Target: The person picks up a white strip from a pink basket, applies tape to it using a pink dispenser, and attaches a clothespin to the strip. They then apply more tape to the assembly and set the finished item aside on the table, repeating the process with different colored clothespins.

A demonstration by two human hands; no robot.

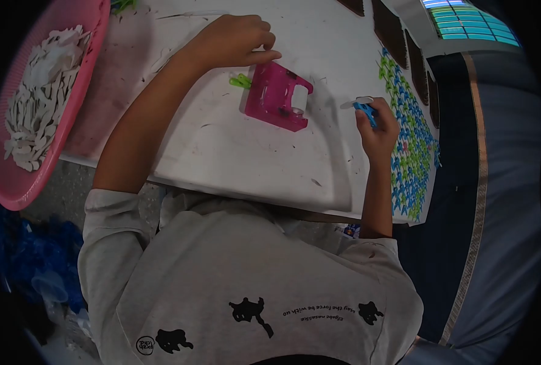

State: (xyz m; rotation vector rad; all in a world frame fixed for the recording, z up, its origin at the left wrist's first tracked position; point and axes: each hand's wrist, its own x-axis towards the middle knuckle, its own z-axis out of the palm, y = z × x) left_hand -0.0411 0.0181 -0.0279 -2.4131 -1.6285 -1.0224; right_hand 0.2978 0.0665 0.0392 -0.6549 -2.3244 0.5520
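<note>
Left hand point(237, 41) at pink tape dispenser point(265, 97), right hand point(381, 132) pinching blue clip point(365, 111)

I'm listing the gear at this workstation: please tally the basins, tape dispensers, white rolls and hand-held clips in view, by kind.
Pink basin: 1
Magenta tape dispenser: 1
White roll: 1
Blue clip in the right hand: 1
Total: 4
The laid-out green and blue clips are too small to count.
</note>
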